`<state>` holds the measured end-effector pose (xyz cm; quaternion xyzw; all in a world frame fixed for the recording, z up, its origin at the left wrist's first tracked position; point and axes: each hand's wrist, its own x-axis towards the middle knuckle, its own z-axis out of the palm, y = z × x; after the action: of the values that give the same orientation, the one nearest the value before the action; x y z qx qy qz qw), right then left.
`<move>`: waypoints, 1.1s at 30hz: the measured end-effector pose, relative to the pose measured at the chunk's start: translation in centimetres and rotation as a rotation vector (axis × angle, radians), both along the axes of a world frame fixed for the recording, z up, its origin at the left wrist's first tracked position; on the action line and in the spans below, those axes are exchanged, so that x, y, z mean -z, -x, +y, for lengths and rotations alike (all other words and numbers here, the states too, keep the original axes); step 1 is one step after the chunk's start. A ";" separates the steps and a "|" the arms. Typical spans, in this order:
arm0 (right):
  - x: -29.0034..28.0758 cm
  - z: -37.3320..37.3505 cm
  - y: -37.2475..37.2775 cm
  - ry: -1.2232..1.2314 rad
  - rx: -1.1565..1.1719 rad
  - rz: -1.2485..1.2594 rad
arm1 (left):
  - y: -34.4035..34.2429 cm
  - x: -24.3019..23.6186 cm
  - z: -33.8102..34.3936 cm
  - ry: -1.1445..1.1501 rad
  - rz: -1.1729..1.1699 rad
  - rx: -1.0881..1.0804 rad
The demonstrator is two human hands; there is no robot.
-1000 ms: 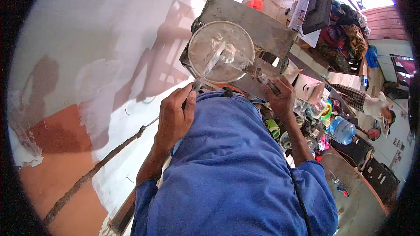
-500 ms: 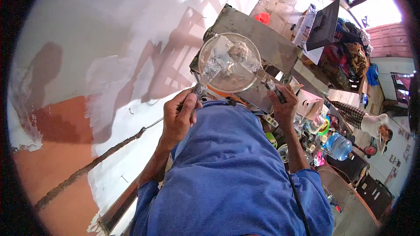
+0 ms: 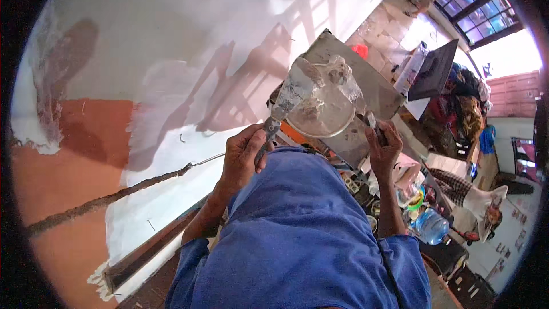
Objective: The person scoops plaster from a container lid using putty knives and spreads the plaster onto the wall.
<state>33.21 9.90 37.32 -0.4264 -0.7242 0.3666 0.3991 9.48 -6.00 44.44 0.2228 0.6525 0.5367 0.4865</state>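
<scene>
My left hand (image 3: 242, 154) is closed round the dark handle of a putty knife (image 3: 293, 90), whose wide blade is smeared with pale paste. In my right hand (image 3: 384, 142) is a second paste-coated scraper (image 3: 351, 88), with a whitish lump near its blade's far end. Both blades slant inward over a round shallow container (image 3: 325, 131) in front of my body. Wet greyish-white paste coats the inside of that container. It stands at a flat grey surface (image 3: 374, 83); the blades hide its far rim.
A partly painted wall (image 3: 200, 40), white over orange, rises on the left, with a long crack or groove and several nails. To the right are a dark flat panel (image 3: 433, 71), piled clothes (image 3: 460, 100) and a blue water bottle (image 3: 432, 226). People are at the far right and far top.
Both blades have moved toward the far side of the container, and more of its paste shows below them. The view has turned a little. Both hands keep their grip.
</scene>
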 end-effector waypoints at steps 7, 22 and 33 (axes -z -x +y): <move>-3.8 2.0 2.1 -0.399 -0.312 -0.233 | 1.4 -0.5 -2.1 -0.028 0.034 0.047; -29.7 3.4 18.6 -1.007 -0.876 0.123 | 5.9 -16.1 -12.6 -0.151 0.185 -0.287; -42.5 3.9 25.9 -1.449 -1.020 0.095 | 5.6 -23.2 -17.7 -0.347 0.277 -0.362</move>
<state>7.29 13.77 79.78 0.3213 -0.8629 -0.0317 0.3888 3.85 -23.73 67.63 0.2537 0.6402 0.6829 0.2437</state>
